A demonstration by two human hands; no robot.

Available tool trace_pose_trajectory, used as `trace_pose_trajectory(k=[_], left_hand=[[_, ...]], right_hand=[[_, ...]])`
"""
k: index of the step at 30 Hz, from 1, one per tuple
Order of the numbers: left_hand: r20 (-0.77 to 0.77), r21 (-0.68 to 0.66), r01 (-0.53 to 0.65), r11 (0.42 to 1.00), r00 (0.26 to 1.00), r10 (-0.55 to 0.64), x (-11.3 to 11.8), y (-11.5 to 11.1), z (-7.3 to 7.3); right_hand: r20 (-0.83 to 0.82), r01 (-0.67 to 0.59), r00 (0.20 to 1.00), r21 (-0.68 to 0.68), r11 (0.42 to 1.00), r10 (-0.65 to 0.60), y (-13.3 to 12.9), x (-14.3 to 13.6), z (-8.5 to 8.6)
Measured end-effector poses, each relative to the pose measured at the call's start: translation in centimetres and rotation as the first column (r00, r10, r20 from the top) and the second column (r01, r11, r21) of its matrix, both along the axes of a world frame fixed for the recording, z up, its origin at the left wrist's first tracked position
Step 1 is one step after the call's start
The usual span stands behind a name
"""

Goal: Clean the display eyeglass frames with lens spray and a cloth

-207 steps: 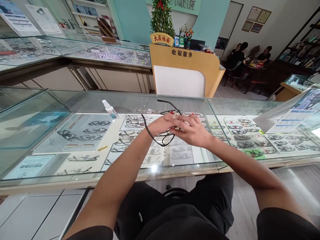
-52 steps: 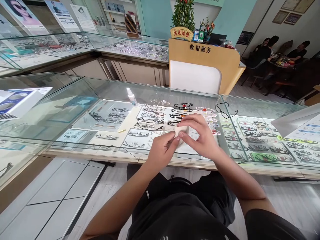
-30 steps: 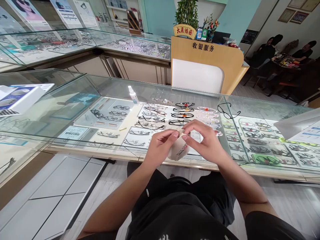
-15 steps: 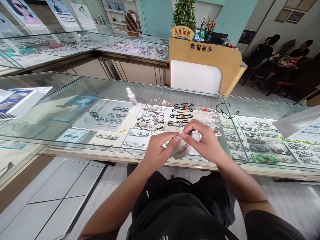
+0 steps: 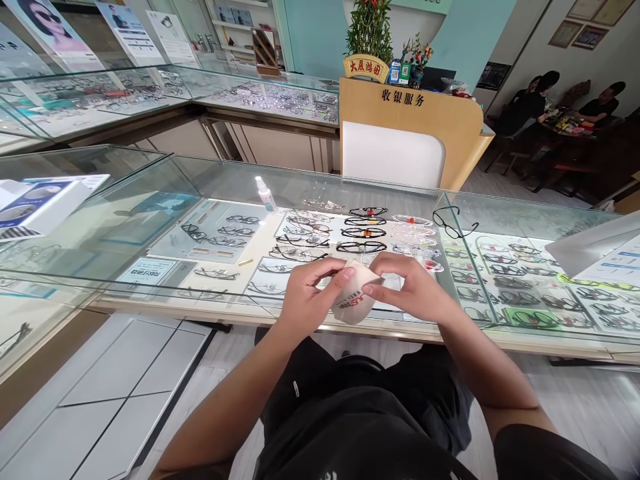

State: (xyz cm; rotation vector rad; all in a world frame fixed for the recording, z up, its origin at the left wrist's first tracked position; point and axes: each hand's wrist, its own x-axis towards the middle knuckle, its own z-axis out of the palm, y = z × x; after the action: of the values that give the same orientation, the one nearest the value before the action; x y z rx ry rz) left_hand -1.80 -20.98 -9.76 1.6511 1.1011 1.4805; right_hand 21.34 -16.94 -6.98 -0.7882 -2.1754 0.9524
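Observation:
Both hands grip a small beige cloth [image 5: 356, 307] with red and dark printing, spread between them above the front edge of the glass counter. On its left upper edge, the thumb and fingers of my left hand [image 5: 311, 293] are closed. My right hand [image 5: 413, 287] pinches the right upper edge between thumb and fingers. The cloth hangs down in a rounded shape; whether it is a flat wiping cloth or a pouch I cannot tell. Black-framed eyeglasses [image 5: 454, 223] rest on the counter top to the right, and a white spray bottle [image 5: 265, 195] stands beyond my left hand.
Several rows of glasses frames [image 5: 361, 247] lie inside the glass display case [image 5: 250, 175]. White printed boxes [image 5: 47, 203] are at the left, a folded card [image 5: 600, 250] at the right. Behind is a wooden cashier desk [image 5: 415, 110]; several people sit at a table far right.
The cloth, pinched together at its top between both hands before, is now opened out, with its upper part showing. My hands have moved a little apart.

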Motion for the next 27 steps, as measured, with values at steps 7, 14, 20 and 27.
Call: trace_pose_trajectory(k=[7, 14, 20, 27], left_hand=[[-0.141, 0.166, -0.234, 0.958, 0.956, 0.258, -1.2, 0.6, 0.1], [-0.114, 0.309, -0.429, 0.849, 0.869, 0.481, -1.6, 0.6, -1.2], [-0.06, 0.356, -0.507, 0.785, 0.826, 0.56, -3.9, 0.5, -1.3], [0.292, -0.023, -0.368, 0.929, 0.887, 0.359, -5.0, 0.7, -3.1]], right_hand=[[-0.072, 0.141, 0.988, 0.066, 0.988, -0.136, -0.7, 0.5, 1.0], [-0.134, 0.162, 0.98, 0.123, 0.979, -0.146, -1.7, -1.3, 3.6], [-0.124, 0.171, 0.981, 0.178, 0.969, -0.15, -1.8, -4.3, 4.7], [0.0, -0.067, 0.997, 0.497, 0.865, 0.077, -1.9, -9.3, 5.0]])
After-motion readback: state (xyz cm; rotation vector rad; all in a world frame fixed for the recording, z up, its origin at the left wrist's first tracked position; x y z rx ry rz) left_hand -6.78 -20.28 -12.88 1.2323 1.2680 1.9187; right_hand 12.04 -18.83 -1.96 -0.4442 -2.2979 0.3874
